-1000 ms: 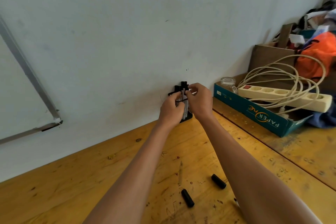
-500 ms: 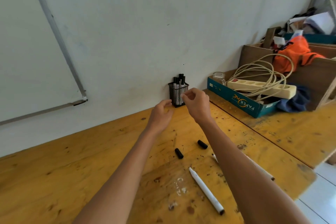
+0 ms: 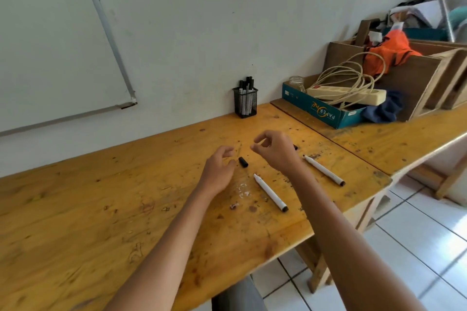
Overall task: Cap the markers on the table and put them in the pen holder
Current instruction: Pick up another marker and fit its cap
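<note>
Head view: wooden counter [image 3: 101, 209], white wall [image 3: 202, 20], tiled floor [image 3: 417, 247].
Left hand [image 3: 217, 171]: loosely curled, empty.
Right hand [image 3: 275, 151]: loosely curled, empty.

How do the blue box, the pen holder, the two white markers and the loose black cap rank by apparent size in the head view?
1. blue box
2. pen holder, bulkier than a marker, though shorter
3. nearer marker and farther marker: they look alike, so unranked
4. black cap
</note>
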